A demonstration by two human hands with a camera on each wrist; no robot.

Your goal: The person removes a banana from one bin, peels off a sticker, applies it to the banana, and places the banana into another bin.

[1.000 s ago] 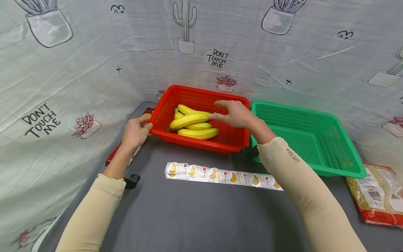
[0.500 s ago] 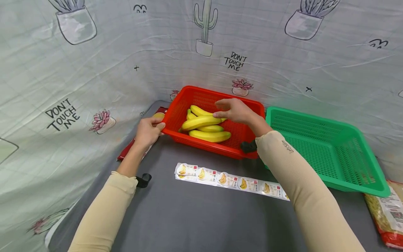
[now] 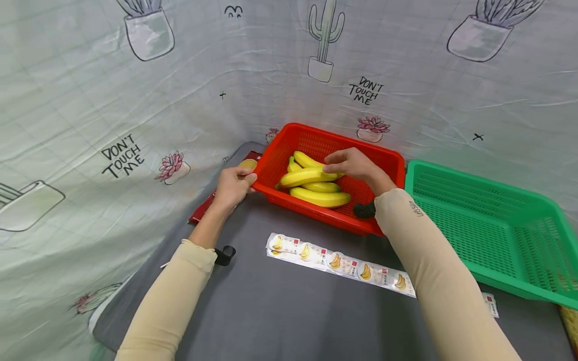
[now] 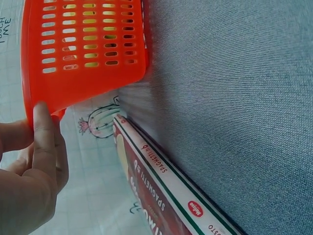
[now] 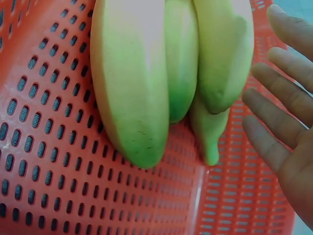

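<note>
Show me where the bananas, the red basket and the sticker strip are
bananas (image 3: 316,186), head view, on the middle of the bunch.
red basket (image 3: 331,219), head view, on its near wall.
sticker strip (image 3: 340,262), head view, on the strip's middle label.

Bananas in left basket, sticker strip before it

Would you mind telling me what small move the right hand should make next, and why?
Probably curl the fingers round the bananas: the right hand is open just over them, while the left hand grips the red basket rim.
</note>
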